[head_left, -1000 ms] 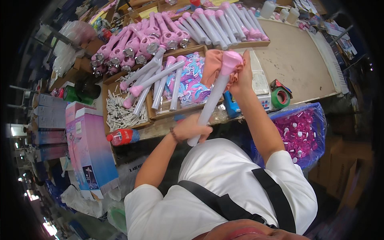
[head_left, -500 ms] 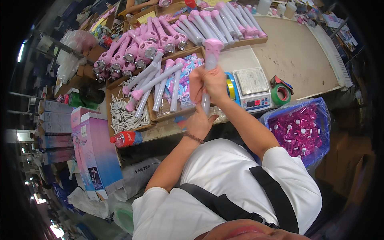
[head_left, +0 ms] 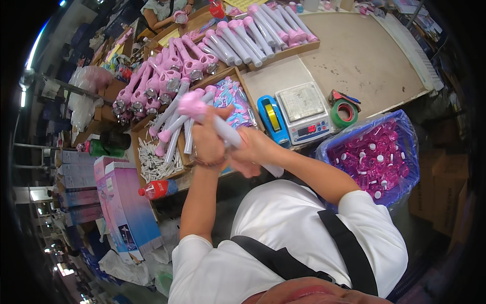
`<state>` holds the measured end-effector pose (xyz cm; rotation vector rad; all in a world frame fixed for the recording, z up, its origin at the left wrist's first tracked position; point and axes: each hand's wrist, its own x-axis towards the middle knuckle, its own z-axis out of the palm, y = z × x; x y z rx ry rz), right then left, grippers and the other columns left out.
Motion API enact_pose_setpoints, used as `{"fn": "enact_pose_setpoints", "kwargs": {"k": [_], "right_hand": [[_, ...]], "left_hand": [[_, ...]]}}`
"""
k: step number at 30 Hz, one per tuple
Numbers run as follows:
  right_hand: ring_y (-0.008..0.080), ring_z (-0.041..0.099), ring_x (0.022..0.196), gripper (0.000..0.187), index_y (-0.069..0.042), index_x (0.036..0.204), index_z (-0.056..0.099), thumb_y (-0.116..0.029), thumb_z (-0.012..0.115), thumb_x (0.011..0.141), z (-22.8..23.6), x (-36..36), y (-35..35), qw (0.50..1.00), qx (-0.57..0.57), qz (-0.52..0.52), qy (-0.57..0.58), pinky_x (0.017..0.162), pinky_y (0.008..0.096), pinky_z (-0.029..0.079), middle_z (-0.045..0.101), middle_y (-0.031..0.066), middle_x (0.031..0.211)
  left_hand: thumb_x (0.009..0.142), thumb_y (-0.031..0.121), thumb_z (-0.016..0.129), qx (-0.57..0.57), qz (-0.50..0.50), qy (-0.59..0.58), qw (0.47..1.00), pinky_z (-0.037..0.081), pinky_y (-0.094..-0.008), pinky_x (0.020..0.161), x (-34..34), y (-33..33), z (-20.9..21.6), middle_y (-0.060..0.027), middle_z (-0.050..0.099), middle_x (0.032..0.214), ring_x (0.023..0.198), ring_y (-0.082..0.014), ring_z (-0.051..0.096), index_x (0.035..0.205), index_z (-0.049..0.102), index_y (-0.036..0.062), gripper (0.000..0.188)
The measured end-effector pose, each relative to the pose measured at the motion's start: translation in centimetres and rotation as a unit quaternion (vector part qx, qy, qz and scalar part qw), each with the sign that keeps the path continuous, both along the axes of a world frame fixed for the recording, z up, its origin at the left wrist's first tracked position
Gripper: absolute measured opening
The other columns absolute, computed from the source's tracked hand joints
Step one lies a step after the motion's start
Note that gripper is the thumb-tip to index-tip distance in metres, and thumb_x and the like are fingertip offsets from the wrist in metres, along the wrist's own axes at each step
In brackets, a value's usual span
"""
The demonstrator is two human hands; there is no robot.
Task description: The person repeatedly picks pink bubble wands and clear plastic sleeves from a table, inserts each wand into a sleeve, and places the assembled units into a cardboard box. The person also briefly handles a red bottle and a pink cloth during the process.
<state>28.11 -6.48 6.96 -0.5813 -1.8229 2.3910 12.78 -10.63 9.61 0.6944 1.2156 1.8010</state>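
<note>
A pale translucent tube with a pink head [head_left: 230, 133] is held aslant in front of me, its head up to the left and its plain end down to the right. My right hand [head_left: 253, 147] is closed round its middle. Nearer the head, my left hand [head_left: 207, 144] is against the tube with its thumb stretched past it; motion blurs its fingers. Something skin-toned and smeared below the right hand cannot be made out. Just beyond, similar pink-ended tubes [head_left: 174, 121] lie across a cardboard tray [head_left: 230, 71] with pink, blue and purple printed pieces.
More tubes [head_left: 248, 38] and pink ring-headed parts [head_left: 162, 76] lie farther back. Rightward are a blue tape dispenser [head_left: 273, 119], a digital scale [head_left: 301, 104], green tape [head_left: 344, 112] and a lined bin of pink bottles [head_left: 372, 157]. White sticks [head_left: 157, 159] and a red-labelled bottle [head_left: 158, 189] are left.
The tube has swung from nearly upright to a leftward slant and come lower left. My left hand has moved up beside its head; my right hand has moved down along it.
</note>
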Motion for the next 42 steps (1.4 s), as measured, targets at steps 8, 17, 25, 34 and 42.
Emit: {"fn": "enact_pose_setpoints", "kwargs": {"k": [8, 17, 25, 34, 42], "right_hand": [[0.0229, 0.066, 0.071, 0.021, 0.0, 0.098, 0.057, -0.015, 0.06, 0.083, -2.9, 9.4, -0.6, 0.867, 0.314, -0.367, 0.122, 0.071, 0.031, 0.051, 0.065, 0.0148, 0.079], [0.0126, 0.043, 0.037, 0.024, 0.001, 0.09, 0.048, -0.022, 0.05, 0.096, -6.8, 11.4, 2.7, 0.844, 0.057, -0.496, 0.195, 0.031, 0.026, 0.032, 0.056, 0.009, 0.071], [0.0154, 0.06, 0.085, 0.021, 0.0, 0.086, 0.054, -0.017, 0.049, 0.096, -12.0, 14.6, 2.0, 0.788, 0.035, -0.609, 0.084, 0.081, 0.0281, 0.046, 0.063, 0.0103, 0.087], [0.0149, 0.058, 0.087, 0.018, 0.0, 0.092, 0.054, -0.015, 0.048, 0.096, -13.3, 11.6, 2.4, 0.799, 0.081, -0.595, 0.021, 0.081, 0.0272, 0.045, 0.063, 0.0122, 0.095], [0.0222, 0.049, 0.118, 0.037, 0.004, 0.116, 0.052, -0.027, 0.042, 0.099, -13.5, 8.6, 6.3, 0.846, 0.095, -0.523, 0.044, 0.101, 0.0325, 0.035, 0.051, 0.0177, 0.128]], "left_hand": [[0.091, 0.035, 0.056, -0.011, 0.079, -0.369, 0.926, 0.05, -0.0311, 0.059, -0.9, 5.7, -5.4, -0.0012, 0.051, 0.069, 0.056, -0.0127, 0.049, 0.084, 0.048, 0.0091, 0.029], [0.091, 0.026, 0.057, -0.14, -0.059, -0.254, 0.955, 0.046, -0.0319, 0.047, 8.7, 10.4, -7.8, -0.0065, 0.051, 0.076, 0.056, -0.0169, 0.05, 0.095, 0.044, 0.0094, 0.021], [0.089, 0.023, 0.059, -0.136, -0.145, -0.039, 0.979, 0.049, -0.0376, 0.051, -0.4, 26.7, -11.1, -0.0109, 0.052, 0.09, 0.067, -0.023, 0.056, 0.11, 0.04, 0.0057, 0.033], [0.083, 0.021, 0.063, -0.164, -0.075, 0.469, 0.864, 0.048, -0.0316, 0.084, -14.5, 28.0, -16.4, -0.0137, 0.063, 0.111, 0.099, -0.0215, 0.061, 0.121, 0.055, -0.0018, 0.045], [0.085, 0.028, 0.053, -0.49, -0.217, 0.692, 0.484, 0.05, -0.0419, 0.084, -21.3, 13.6, -15.5, -0.0186, 0.065, 0.103, 0.098, -0.0334, 0.063, 0.103, 0.067, 0.0076, 0.03]]}}
